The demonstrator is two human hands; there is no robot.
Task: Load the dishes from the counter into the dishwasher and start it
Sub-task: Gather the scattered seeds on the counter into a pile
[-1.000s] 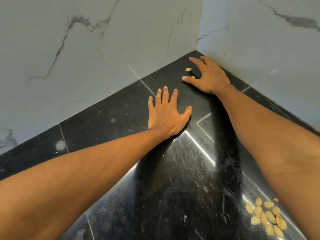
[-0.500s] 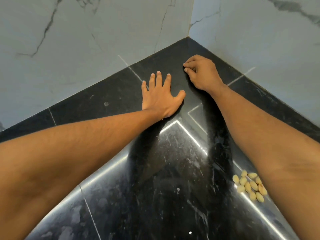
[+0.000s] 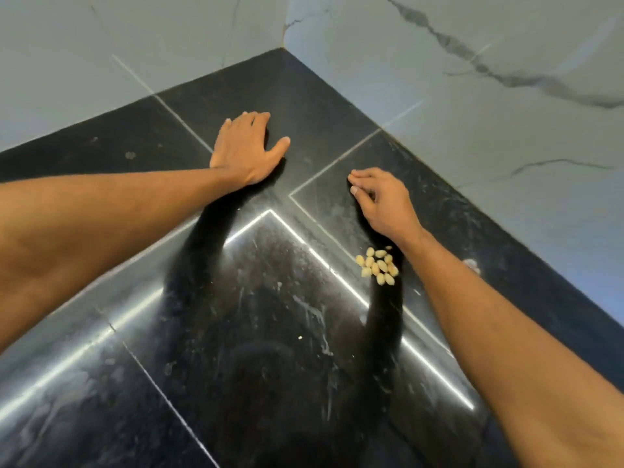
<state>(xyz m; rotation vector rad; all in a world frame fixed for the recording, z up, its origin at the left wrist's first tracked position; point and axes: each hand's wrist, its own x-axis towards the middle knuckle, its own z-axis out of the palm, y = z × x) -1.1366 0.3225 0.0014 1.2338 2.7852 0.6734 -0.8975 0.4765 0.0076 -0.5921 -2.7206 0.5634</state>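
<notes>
A small heap of pale nut-like pieces (image 3: pixel 377 265) lies on the black stone counter (image 3: pixel 236 332) toward its right edge, just beside the right wrist. Beyond it the right hand (image 3: pixel 381 201) has its fingers curled, thumb near the fingertips; whether anything is pinched there I cannot tell. Further in, the left hand (image 3: pixel 246 148) lies flat on the counter, holding nothing, short of the back corner where the marbled walls (image 3: pixel 472 96) meet.

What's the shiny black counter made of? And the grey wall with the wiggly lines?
Counter: likely polished black stone or tile; it reflects light strips and arm shadows, with thin seams. Wall: pale grey marble or marble-look tile, dark veins, duller sheen; which, I cannot tell.
</notes>
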